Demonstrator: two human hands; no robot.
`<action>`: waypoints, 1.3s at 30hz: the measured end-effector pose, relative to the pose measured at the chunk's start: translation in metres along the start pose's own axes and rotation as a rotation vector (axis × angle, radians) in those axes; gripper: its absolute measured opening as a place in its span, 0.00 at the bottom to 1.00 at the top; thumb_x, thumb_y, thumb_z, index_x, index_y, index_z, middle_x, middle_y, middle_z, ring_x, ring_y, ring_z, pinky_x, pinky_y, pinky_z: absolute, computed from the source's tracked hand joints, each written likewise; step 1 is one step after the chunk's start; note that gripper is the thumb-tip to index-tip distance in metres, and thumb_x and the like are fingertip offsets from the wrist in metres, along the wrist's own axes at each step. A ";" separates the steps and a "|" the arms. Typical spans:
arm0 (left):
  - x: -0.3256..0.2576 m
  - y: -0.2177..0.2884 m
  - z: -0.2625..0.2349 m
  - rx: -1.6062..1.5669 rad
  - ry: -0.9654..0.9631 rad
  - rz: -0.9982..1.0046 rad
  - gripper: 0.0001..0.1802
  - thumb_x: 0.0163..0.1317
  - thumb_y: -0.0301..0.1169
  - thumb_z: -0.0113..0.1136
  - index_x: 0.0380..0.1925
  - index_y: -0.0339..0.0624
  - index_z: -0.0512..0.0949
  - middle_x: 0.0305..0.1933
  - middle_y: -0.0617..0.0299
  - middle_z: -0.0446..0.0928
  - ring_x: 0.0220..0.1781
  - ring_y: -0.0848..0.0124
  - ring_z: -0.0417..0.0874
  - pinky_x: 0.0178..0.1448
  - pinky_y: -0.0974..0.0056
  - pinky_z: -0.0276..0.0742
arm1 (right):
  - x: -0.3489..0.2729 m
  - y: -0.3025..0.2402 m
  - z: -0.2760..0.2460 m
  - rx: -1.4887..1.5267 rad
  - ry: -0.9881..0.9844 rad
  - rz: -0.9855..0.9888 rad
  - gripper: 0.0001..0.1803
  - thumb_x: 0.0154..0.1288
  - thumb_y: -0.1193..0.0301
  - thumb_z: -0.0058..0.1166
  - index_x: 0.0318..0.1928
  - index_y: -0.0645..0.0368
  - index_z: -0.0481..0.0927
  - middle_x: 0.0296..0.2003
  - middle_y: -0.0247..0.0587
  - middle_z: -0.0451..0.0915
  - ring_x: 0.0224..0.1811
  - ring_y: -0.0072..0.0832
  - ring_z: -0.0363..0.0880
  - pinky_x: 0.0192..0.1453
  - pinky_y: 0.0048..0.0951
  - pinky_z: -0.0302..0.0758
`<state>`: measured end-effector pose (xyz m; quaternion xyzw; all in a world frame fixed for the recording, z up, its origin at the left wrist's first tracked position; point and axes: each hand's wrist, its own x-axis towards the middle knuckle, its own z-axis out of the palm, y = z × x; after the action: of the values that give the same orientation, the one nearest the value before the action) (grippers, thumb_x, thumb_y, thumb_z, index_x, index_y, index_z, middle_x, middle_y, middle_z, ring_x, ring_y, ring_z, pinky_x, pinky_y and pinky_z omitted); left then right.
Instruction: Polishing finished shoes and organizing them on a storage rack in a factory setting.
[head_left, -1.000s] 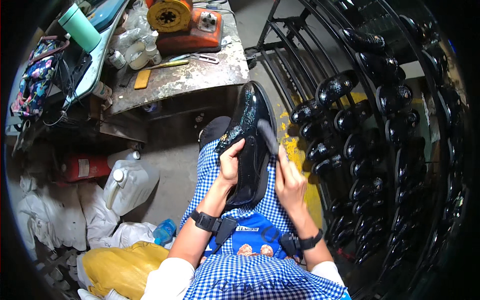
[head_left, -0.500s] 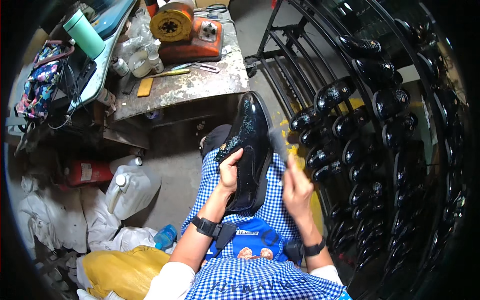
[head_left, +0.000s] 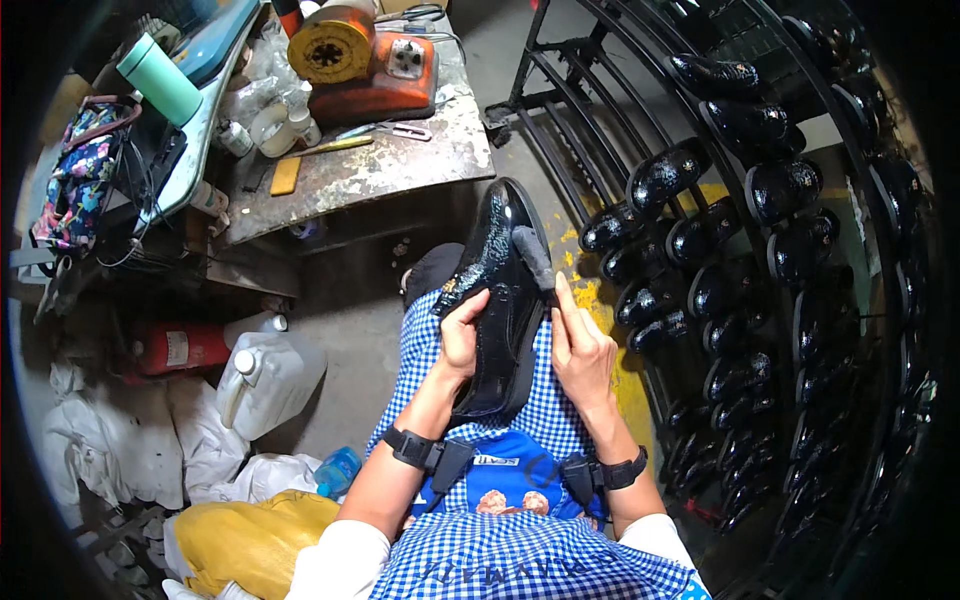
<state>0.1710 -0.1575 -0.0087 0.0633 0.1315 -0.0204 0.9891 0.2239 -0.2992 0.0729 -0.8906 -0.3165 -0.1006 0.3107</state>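
Note:
A glossy black shoe [head_left: 487,255] stands above my lap, toe pointing away, its upper flecked with bright glints. Around its left side and opening my left hand [head_left: 461,342] is closed, thumb along the upper. My right hand [head_left: 582,348] is closed at the shoe's right, index finger stretched forward. From its fingertips runs a grey oblong tool [head_left: 532,257] with a rough-looking surface; its exact kind I cannot make out. The tool lies against the right side of the shoe's forepart, close to the sole edge.
A tall black rack [head_left: 560,120] at the right carries rows of black shoes [head_left: 665,180]. Ahead left is a worn worktable [head_left: 400,170] with an orange machine [head_left: 405,75]. White jugs [head_left: 270,375], a red container [head_left: 180,345] and a yellow bundle [head_left: 255,535] lie at lower left.
My right hand has moved slightly down and left. The grey tool, blurred and beside the shoe before, now rests on its side. My left hand keeps its hold.

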 end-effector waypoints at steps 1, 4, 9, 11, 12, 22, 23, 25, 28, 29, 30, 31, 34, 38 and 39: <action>0.000 -0.002 0.003 0.104 0.150 0.040 0.23 0.63 0.37 0.39 0.51 0.31 0.70 0.51 0.49 0.74 0.52 0.58 0.76 0.60 0.57 0.69 | -0.007 0.000 -0.003 -0.004 0.007 0.001 0.23 0.58 0.77 0.50 0.56 0.58 0.71 0.19 0.46 0.70 0.16 0.38 0.72 0.21 0.34 0.68; 0.002 -0.001 -0.004 0.084 0.159 0.101 0.23 0.63 0.37 0.39 0.51 0.31 0.70 0.52 0.49 0.74 0.52 0.59 0.76 0.61 0.58 0.69 | -0.043 0.000 -0.006 0.065 0.001 -0.057 0.24 0.56 0.80 0.52 0.56 0.57 0.72 0.21 0.47 0.74 0.17 0.37 0.74 0.23 0.33 0.70; 0.000 0.007 0.004 -0.011 -0.079 -0.052 0.20 0.64 0.34 0.41 0.48 0.31 0.73 0.49 0.52 0.76 0.50 0.63 0.77 0.56 0.62 0.72 | 0.006 0.008 -0.007 -0.077 -0.050 0.056 0.23 0.62 0.73 0.47 0.59 0.50 0.68 0.28 0.47 0.76 0.24 0.41 0.76 0.28 0.35 0.72; -0.007 0.002 0.013 0.222 0.197 0.051 0.20 0.64 0.34 0.41 0.48 0.31 0.73 0.49 0.52 0.76 0.50 0.63 0.77 0.56 0.61 0.72 | 0.012 0.033 0.000 0.102 0.203 0.085 0.23 0.63 0.74 0.45 0.60 0.51 0.66 0.41 0.50 0.78 0.34 0.40 0.79 0.36 0.32 0.74; -0.014 0.003 0.006 0.165 0.123 0.075 0.20 0.64 0.34 0.41 0.49 0.31 0.72 0.50 0.52 0.75 0.51 0.63 0.76 0.57 0.61 0.71 | 0.007 0.039 0.000 0.254 0.201 0.186 0.23 0.63 0.76 0.43 0.60 0.53 0.65 0.53 0.51 0.71 0.40 0.33 0.80 0.41 0.29 0.74; -0.050 0.013 0.081 -0.178 0.073 0.163 0.27 0.64 0.50 0.41 0.52 0.42 0.71 0.53 0.54 0.73 0.56 0.60 0.72 0.63 0.54 0.64 | -0.060 0.059 -0.060 1.044 0.300 0.646 0.12 0.69 0.69 0.40 0.51 0.57 0.65 0.31 0.31 0.70 0.22 0.16 0.68 0.26 0.16 0.67; -0.060 0.018 0.082 -0.221 -0.005 0.134 0.26 0.64 0.49 0.41 0.51 0.39 0.71 0.53 0.52 0.73 0.53 0.60 0.75 0.60 0.55 0.68 | -0.062 0.055 -0.070 1.121 0.313 0.700 0.13 0.69 0.71 0.41 0.52 0.55 0.64 0.29 0.32 0.70 0.21 0.15 0.66 0.24 0.15 0.64; -0.064 0.022 0.112 -0.062 -0.068 0.095 0.25 0.64 0.47 0.42 0.50 0.37 0.71 0.50 0.51 0.75 0.51 0.61 0.77 0.57 0.57 0.72 | -0.079 0.073 -0.083 1.185 0.360 0.545 0.12 0.66 0.73 0.44 0.50 0.57 0.65 0.23 0.30 0.67 0.17 0.12 0.61 0.20 0.15 0.58; -0.072 0.014 0.151 0.845 0.029 0.097 0.22 0.64 0.43 0.46 0.44 0.35 0.75 0.45 0.52 0.77 0.48 0.65 0.78 0.54 0.62 0.71 | -0.099 0.077 -0.113 1.107 0.542 0.621 0.03 0.62 0.76 0.48 0.35 0.62 0.74 0.17 0.26 0.63 0.10 0.10 0.51 0.15 0.16 0.50; -0.072 0.013 0.160 1.256 0.027 -0.021 0.21 0.64 0.42 0.47 0.44 0.35 0.76 0.46 0.52 0.77 0.47 0.65 0.78 0.53 0.64 0.71 | -0.109 0.082 -0.121 1.148 0.627 0.600 0.04 0.62 0.75 0.48 0.34 0.63 0.75 0.19 0.29 0.67 0.10 0.10 0.51 0.14 0.15 0.50; -0.071 0.003 0.170 1.388 -0.081 0.027 0.21 0.63 0.42 0.48 0.43 0.34 0.76 0.45 0.52 0.77 0.47 0.64 0.78 0.53 0.64 0.70 | -0.111 0.079 -0.127 1.067 0.652 0.612 0.07 0.63 0.74 0.47 0.38 0.65 0.75 0.21 0.32 0.70 0.10 0.10 0.53 0.14 0.15 0.50; -0.069 -0.014 0.178 1.519 -0.192 0.076 0.21 0.63 0.42 0.49 0.42 0.34 0.76 0.45 0.52 0.78 0.46 0.63 0.78 0.53 0.64 0.69 | -0.113 0.075 -0.133 0.983 0.681 0.623 0.10 0.64 0.73 0.46 0.41 0.67 0.75 0.24 0.35 0.73 0.10 0.10 0.54 0.14 0.14 0.51; -0.050 -0.050 0.134 2.156 -0.588 0.435 0.19 0.62 0.40 0.50 0.44 0.37 0.75 0.46 0.46 0.75 0.50 0.52 0.74 0.57 0.59 0.65 | -0.135 0.078 -0.145 0.787 0.507 0.417 0.23 0.61 0.67 0.51 0.53 0.70 0.69 0.47 0.46 0.75 0.16 0.07 0.58 0.21 0.12 0.55; -0.038 -0.077 0.134 2.098 -0.814 0.294 0.18 0.63 0.39 0.49 0.46 0.39 0.75 0.46 0.47 0.76 0.47 0.52 0.75 0.54 0.59 0.69 | -0.154 0.070 -0.159 0.536 0.343 0.392 0.36 0.49 0.60 0.66 0.54 0.69 0.69 0.49 0.43 0.75 0.36 0.20 0.73 0.40 0.20 0.69; -0.037 -0.082 0.139 1.990 -0.866 0.000 0.18 0.63 0.39 0.49 0.46 0.39 0.75 0.45 0.47 0.76 0.47 0.53 0.76 0.53 0.60 0.70 | -0.160 0.073 -0.158 0.527 0.332 0.320 0.39 0.45 0.58 0.68 0.54 0.69 0.70 0.48 0.44 0.75 0.42 0.25 0.75 0.44 0.23 0.72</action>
<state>0.1667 -0.2565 0.1244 0.8245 -0.3044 -0.1383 0.4566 0.1479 -0.5213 0.1018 -0.7897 -0.1332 -0.1089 0.5889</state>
